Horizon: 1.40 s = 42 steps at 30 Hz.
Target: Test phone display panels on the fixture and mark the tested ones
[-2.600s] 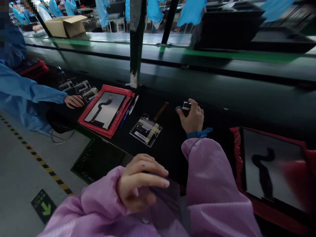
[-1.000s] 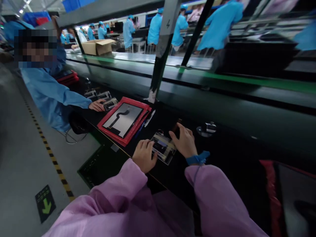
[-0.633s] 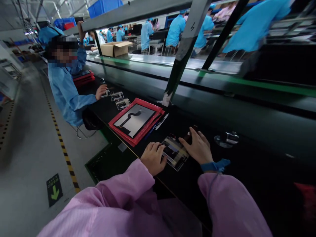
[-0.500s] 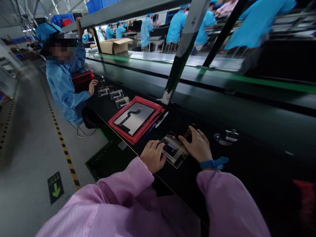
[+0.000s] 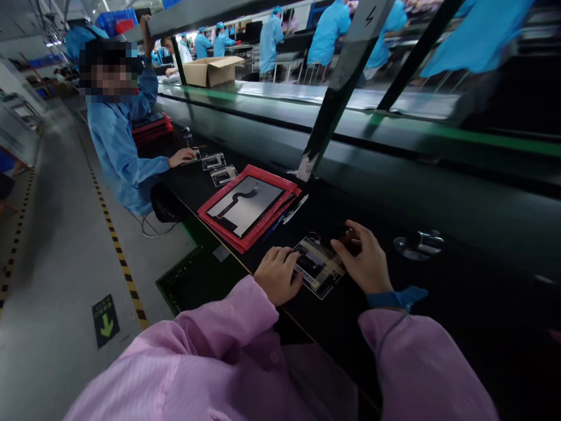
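Observation:
A flat electronic panel (image 5: 319, 266) with tan tape strips lies on the black bench. My left hand (image 5: 278, 275) rests on its left edge, fingers bent and slightly apart. At its upper right, my right hand (image 5: 366, 257), with a blue band at the wrist, has thumb and fingers curled round a small dark brown piece (image 5: 349, 235), partly hidden. Left of the panel, a screen (image 5: 245, 204) with a dark curved ribbon lies on red wrap (image 5: 274, 219). A white pen (image 5: 295, 209) and a blue pen (image 5: 274, 227) lie beside the wrap.
A metal holder (image 5: 418, 244) stands on the bench at right. Further left are several small panels (image 5: 223, 174) and a person in blue (image 5: 118, 146), with one hand on a panel. A slanted post (image 5: 328, 111) rises behind the bench, before a long green-edged conveyor (image 5: 280, 126).
The view has shifted, moving most things slightly right in the picture. The neighbouring person's lower hand has moved onto a small panel. My hands remain at the taped panel.

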Tool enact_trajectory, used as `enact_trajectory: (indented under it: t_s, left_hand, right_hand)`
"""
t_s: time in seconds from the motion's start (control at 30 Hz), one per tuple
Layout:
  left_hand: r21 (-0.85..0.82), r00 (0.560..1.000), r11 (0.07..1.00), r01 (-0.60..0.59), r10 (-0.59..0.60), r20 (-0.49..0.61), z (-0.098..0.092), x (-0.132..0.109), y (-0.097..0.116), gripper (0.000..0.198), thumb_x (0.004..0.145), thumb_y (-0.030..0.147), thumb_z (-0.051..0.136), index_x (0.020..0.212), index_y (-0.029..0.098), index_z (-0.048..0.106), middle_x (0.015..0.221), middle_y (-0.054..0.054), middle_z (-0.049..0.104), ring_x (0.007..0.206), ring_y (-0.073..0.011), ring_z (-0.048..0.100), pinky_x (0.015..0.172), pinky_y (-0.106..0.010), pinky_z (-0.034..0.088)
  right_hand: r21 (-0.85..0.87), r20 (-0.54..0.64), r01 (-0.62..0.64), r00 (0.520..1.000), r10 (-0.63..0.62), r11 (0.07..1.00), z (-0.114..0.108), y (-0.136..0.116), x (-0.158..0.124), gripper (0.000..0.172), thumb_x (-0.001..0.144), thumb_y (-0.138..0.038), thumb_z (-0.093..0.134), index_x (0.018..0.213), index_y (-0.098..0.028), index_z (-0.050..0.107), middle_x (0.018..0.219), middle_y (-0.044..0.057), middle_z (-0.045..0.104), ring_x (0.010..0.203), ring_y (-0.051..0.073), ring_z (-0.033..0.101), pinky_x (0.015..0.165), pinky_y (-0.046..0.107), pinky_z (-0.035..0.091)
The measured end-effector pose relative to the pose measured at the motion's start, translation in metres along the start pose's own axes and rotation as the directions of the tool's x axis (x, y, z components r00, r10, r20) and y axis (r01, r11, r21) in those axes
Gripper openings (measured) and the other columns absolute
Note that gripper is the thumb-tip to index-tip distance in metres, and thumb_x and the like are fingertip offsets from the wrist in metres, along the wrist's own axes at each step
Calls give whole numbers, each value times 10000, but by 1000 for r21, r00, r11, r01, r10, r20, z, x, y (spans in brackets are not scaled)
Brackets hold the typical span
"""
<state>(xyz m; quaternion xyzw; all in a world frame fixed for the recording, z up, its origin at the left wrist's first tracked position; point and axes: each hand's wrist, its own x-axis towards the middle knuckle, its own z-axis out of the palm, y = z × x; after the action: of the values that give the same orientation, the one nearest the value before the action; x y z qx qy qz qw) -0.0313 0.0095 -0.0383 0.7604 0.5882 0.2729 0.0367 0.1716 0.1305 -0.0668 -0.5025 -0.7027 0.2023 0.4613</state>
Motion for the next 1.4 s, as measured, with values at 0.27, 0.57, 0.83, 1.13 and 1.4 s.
enact_trajectory:
  t_s: [0.27, 0.57, 0.83, 1.13, 1.4]
  left_hand:
    - [-18, 1000, 1000, -7, 7, 2, 1, -1, 1, 367, 943, 292, 591, 1274, 133, 597, 1285, -149, 642, 1240, -305, 577, 1113, -483, 500]
    - [-558, 964, 815, 157, -249, -92, -30, 34, -40, 583, 910, 257, 600, 1459, 180, 420, 1189, -114, 676, 986, -194, 676, 963, -398, 580]
    - [-803, 979, 587, 99, -200, -26, -95, 79, -43, 273, 963, 351, 533, 1161, 186, 622, 938, -40, 700, 776, -134, 669, 785, -294, 571]
    - [-18, 973, 991, -130, 131, 192, -10, 42, 8, 258, 953, 155, 530, 1126, 165, 721, 974, -94, 700, 978, -242, 669, 900, -385, 556]
    - [12, 967, 992, -126, 120, 224, -8, 43, 4, 248, 974, 170, 504, 1130, 173, 696, 980, -87, 750, 920, -244, 716, 839, -386, 560]
  right_hand:
    - [457, -39, -162, 979, 202, 875, -4, -16, -4, 662, 718, -489, 820, 1311, -307, 588, 1409, 85, 581, 1195, 313, 679, 1027, 563, 561]
    - [607, -19, -260, 940, 341, 751, -9, -1, 0, 657, 737, -445, 746, 1335, -327, 503, 1540, 95, 453, 1299, 320, 616, 1141, 600, 459]
    - [694, -20, -255, 928, 372, 673, -9, -11, 9, 637, 729, -408, 691, 1319, -332, 463, 1478, 71, 484, 1233, 242, 647, 1149, 518, 457]
    - [777, -16, -252, 908, 418, 577, -13, -19, 13, 635, 709, -358, 718, 1287, -319, 459, 1453, 58, 500, 1227, 211, 636, 1135, 461, 477]
    - [839, 31, -260, 900, 435, 478, -17, -13, 19, 609, 716, -389, 690, 1262, -305, 432, 1349, 53, 573, 1192, 197, 663, 1108, 432, 507]
